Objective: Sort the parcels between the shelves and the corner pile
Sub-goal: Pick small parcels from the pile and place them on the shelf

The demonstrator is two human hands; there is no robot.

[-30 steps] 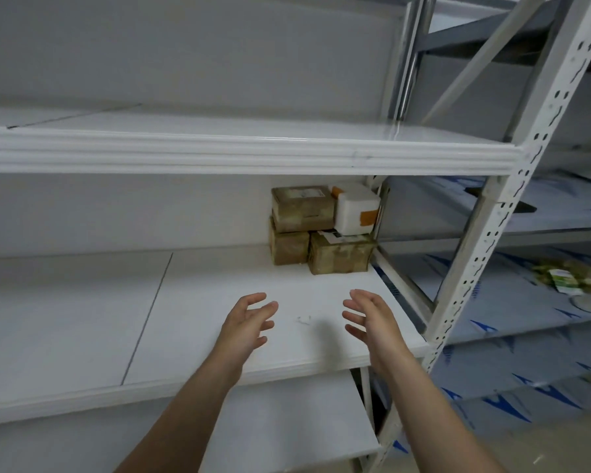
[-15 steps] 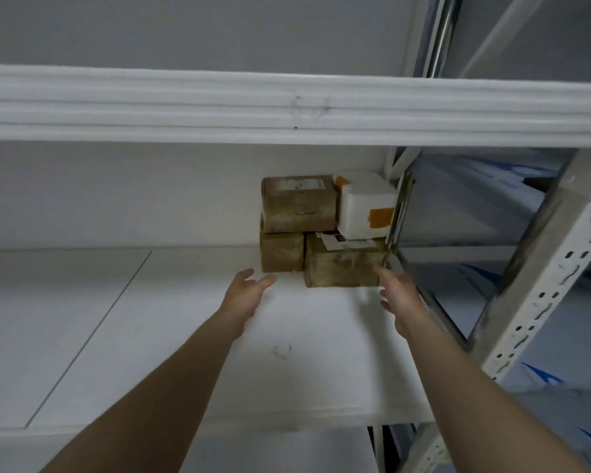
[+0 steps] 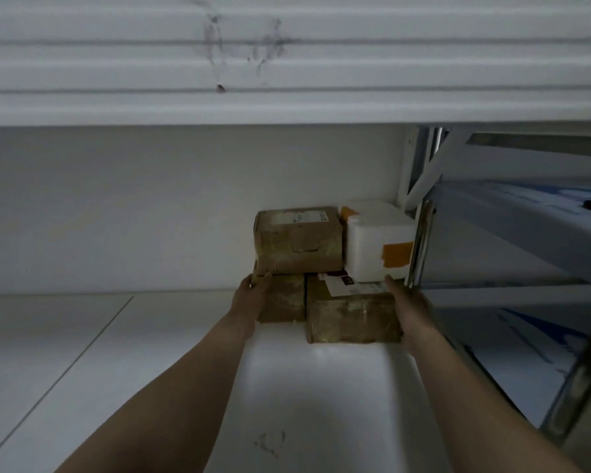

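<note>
Several parcels are stacked at the back right of the white shelf [image 3: 171, 353]. A brown box [image 3: 297, 244] lies on top, beside a white foam box [image 3: 372, 240] with orange tape. Beneath them stand a small brown box [image 3: 284, 298] and a wider brown box [image 3: 352, 319] with a label on top. My left hand [image 3: 249, 295] lies against the left side of the small brown box, its thumb up at the bottom edge of the top one. My right hand [image 3: 406, 305] lies flat along the right side of the wider brown box, fingers straight.
The front edge of the upper shelf [image 3: 287, 63] hangs low, close above the view. A metal upright [image 3: 420, 240] stands right beside the foam box. Further right, a neighbouring rack [image 3: 526, 336] holds blue and white sheets.
Both hands have reached forward from the front of the shelf to the parcels and now touch the stack's two sides. The view has moved closer and lower under the upper shelf.
</note>
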